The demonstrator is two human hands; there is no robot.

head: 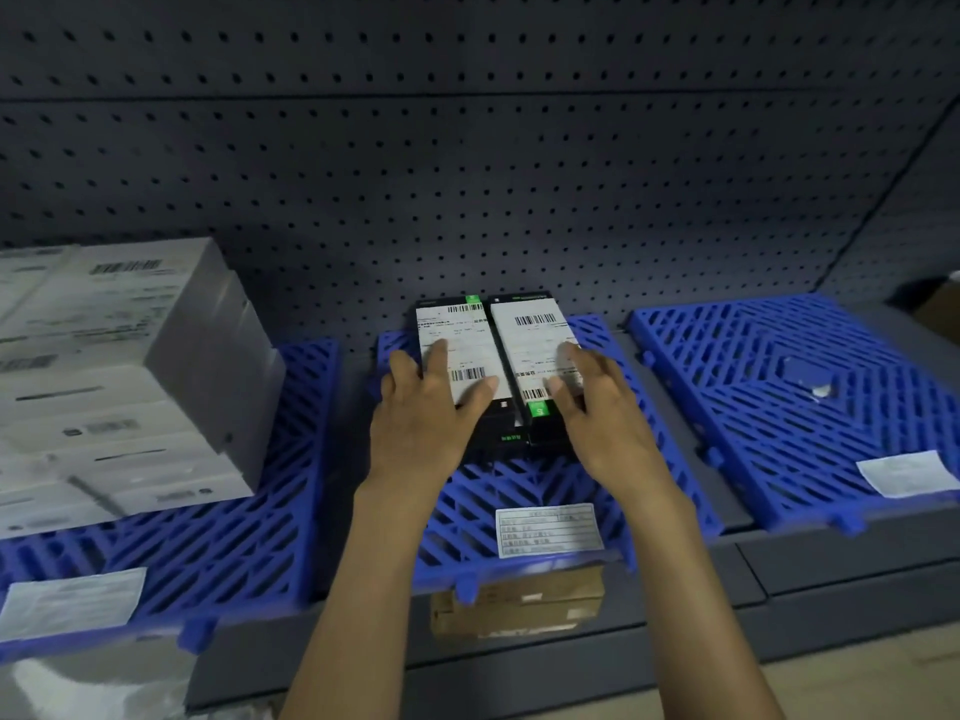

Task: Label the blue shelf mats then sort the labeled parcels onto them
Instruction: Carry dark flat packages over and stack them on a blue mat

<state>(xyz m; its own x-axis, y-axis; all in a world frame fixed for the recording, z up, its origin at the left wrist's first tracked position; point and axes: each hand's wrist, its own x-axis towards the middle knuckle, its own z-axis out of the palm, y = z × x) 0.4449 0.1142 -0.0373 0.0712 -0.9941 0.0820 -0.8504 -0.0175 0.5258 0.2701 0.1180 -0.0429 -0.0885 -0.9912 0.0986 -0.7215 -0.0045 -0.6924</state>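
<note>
Both hands flat, fingers spread: left hand on left parcel, right hand on right parcel. Parcels touch on middle mat, long axes running away from hands.

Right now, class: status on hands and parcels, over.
Left hand and right hand flat on two black parcels, middle mat. Right mat bare. Nothing blocking.

Taking the middle mat as my landmark: its back half is blocked by two black parcels. Left, white boxes wall off access. Right, the far mat lies mostly open.
</note>
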